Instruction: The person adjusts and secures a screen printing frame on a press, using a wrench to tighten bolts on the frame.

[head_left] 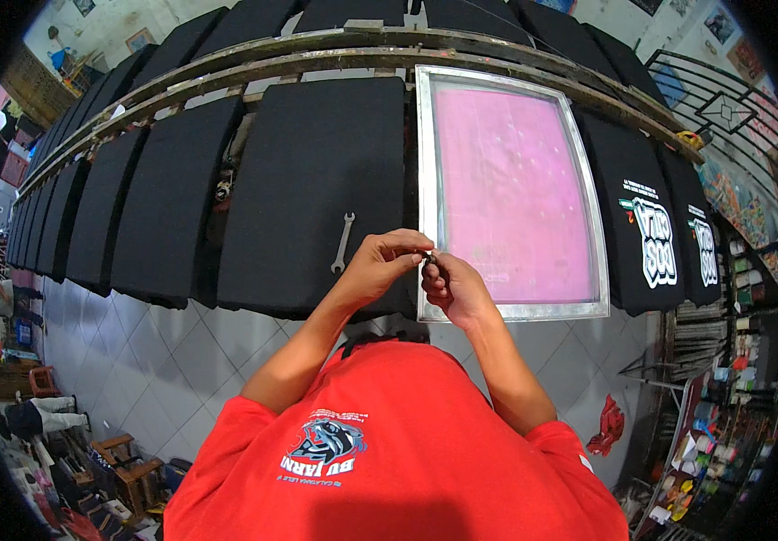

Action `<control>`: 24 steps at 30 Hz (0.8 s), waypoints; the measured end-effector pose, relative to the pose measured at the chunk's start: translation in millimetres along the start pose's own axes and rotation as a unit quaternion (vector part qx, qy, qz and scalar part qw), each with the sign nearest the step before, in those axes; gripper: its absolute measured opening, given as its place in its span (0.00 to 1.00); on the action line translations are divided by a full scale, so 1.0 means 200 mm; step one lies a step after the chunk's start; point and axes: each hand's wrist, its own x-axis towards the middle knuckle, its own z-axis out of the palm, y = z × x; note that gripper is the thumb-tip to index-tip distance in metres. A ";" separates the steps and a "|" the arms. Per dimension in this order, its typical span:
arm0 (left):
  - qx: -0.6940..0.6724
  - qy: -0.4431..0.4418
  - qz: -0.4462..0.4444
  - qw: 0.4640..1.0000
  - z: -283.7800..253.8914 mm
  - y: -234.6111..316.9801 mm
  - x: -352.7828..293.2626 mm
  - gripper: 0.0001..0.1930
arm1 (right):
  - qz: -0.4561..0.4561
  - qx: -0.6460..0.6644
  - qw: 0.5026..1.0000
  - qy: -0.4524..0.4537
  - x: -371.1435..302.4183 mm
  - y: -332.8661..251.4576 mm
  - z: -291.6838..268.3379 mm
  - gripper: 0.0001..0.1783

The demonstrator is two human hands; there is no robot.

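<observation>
My left hand [383, 262] and my right hand [455, 285] meet at the near left part of a screen printing frame [423, 180]. Between their fingertips is a small dark metal piece [428, 258], maybe a bolt or nut; its kind is too small to tell. Both hands are closed on it, thumbs and index fingers pinching. The frame has a silver metal border and a pink mesh, and lies over a shirt board. A double-ended open wrench [344, 243] rests on the black shirt board [317, 162] just left of my left hand.
Several black shirt boards [172, 198] run in a row to the left along wooden rails [271, 61]. Right of the frame, black shirts [655, 239] carry a white print. Shelves of pots [745, 298] stand at the right. A red cloth [607, 426] lies on the tiled floor [172, 370].
</observation>
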 end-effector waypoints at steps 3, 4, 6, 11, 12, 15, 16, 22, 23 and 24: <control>-0.010 0.034 -0.039 0.999 -0.02 -0.05 0.01 0.05 | -0.076 -0.113 0.989 0.052 -0.01 0.01 0.02 0.17; -0.017 0.049 -0.066 0.996 -0.03 -0.07 0.02 0.05 | -0.108 -0.152 0.981 0.061 -0.01 0.02 0.01 0.17; -0.008 0.054 -0.080 0.995 -0.03 -0.08 0.04 0.05 | -0.209 -0.238 0.941 0.116 0.02 0.05 -0.02 0.16; -0.045 0.062 -0.117 0.990 -0.06 -0.09 0.09 0.06 | -0.415 -0.471 0.742 0.235 0.00 0.04 0.06 0.04; -0.052 0.049 -0.120 0.990 -0.07 -0.09 0.11 0.06 | -0.434 -0.505 0.708 0.237 0.00 0.03 0.06 0.05; -0.065 0.019 -0.127 0.990 -0.09 -0.05 0.15 0.06 | -0.461 -0.522 0.668 0.264 0.04 0.06 0.08 0.07; -0.065 0.015 -0.127 0.990 -0.10 -0.03 0.16 0.06 | -0.461 -0.528 0.660 0.270 0.05 0.06 0.11 0.07; -0.007 -0.043 -0.086 0.995 -0.25 -0.03 0.19 0.03 | -0.463 -0.544 0.623 0.318 0.14 0.10 0.21 0.05; 0.009 -0.050 -0.081 0.995 -0.27 -0.03 0.19 0.03 | -0.457 -0.558 0.619 0.310 0.15 0.12 0.21 0.07; 0.023 -0.058 -0.076 0.995 -0.28 -0.02 0.18 0.03 | -0.419 -0.501 0.695 0.300 0.16 0.13 0.22 0.08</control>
